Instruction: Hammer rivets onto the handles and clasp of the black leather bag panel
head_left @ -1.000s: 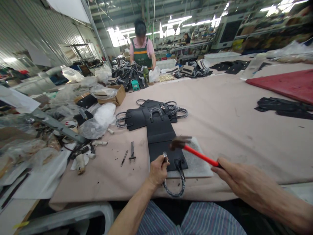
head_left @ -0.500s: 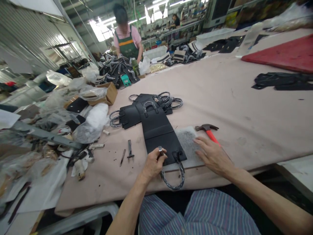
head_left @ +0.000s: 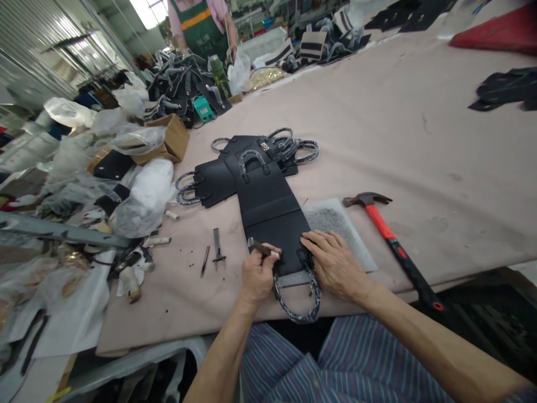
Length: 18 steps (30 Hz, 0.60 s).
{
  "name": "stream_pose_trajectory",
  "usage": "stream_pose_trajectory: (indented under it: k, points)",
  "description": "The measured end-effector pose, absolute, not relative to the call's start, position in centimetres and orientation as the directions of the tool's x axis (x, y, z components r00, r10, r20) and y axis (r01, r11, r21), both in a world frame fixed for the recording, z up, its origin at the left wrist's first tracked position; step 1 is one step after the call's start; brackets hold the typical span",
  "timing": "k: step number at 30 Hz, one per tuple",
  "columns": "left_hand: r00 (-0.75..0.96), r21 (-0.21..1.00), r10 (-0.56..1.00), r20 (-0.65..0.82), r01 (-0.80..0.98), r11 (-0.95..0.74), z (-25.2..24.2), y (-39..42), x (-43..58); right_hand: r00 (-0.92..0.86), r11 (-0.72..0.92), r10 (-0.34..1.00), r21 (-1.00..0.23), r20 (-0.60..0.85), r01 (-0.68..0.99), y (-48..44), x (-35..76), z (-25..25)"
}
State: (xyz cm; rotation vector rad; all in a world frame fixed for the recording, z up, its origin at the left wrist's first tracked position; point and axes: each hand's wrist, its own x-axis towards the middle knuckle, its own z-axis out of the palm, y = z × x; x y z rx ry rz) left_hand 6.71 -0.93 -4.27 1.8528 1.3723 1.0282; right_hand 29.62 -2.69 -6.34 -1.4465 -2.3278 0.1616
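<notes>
A black bag panel (head_left: 272, 218) lies flat on the table's near edge, its braided handle (head_left: 297, 305) hanging over the front. My left hand (head_left: 257, 275) is closed round a small metal punch (head_left: 260, 247), its tip at the panel's near left corner. My right hand (head_left: 335, 264) lies flat with fingers spread on the panel's near right corner beside the handle tab. A grey pad (head_left: 335, 224) sits under the panel. A red-handled hammer (head_left: 388, 235) lies on the table to the right, apart from both hands.
More black panels with handles (head_left: 235, 168) are stacked behind. Small metal tools (head_left: 216, 252) lie left of the panel. Plastic bags and a cardboard box (head_left: 168, 143) crowd the left side. A person in a green apron (head_left: 201, 25) works at the far end. Black pieces (head_left: 505, 89) lie far right.
My right hand swung the hammer, laid it down on the table to the right, then moved onto the panel. My left hand tilted the punch from upright to nearly flat.
</notes>
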Motion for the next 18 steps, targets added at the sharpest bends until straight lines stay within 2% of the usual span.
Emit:
stream_pose_trajectory:
  k: [2,5,7,10,12,16,18]
  points:
    - [0.138,0.846,0.958,0.252,0.449,-0.287,-4.8,-1.1,6.3,-0.389,0.455,0.885,-0.299,0.257,0.839,-2.7,29.5,-6.3]
    - [0.265,0.785,0.89,0.372,0.422,-0.454,-5.7,-1.5,6.0,-0.388,0.452,0.887,-0.302,0.249,0.839,-2.6,29.5,-6.4]
    - [0.276,0.76,0.865,0.42,0.414,-0.501,-6.1,-1.7,6.0,-0.387,0.449,0.889,-0.306,0.244,0.84,-2.6,29.5,-6.4]
    - [0.136,0.811,0.924,0.357,0.445,-0.379,-6.4,-1.9,6.0,-0.386,0.444,0.893,-0.309,0.232,0.841,-2.6,29.6,-6.5]
    - [0.111,0.823,0.938,0.327,0.455,-0.341,-6.4,-1.9,5.9,-0.385,0.443,0.893,-0.311,0.231,0.841,-2.6,29.6,-6.5]
    - [0.359,0.68,0.798,0.483,0.421,-0.601,-6.5,-2.1,5.7,-0.383,0.443,0.893,-0.311,0.237,0.841,-2.6,29.6,-6.7]
    - [0.41,0.633,0.742,0.53,0.391,-0.668,-6.6,-2.4,5.9,-0.384,0.444,0.893,-0.312,0.235,0.84,-2.6,29.6,-6.7]
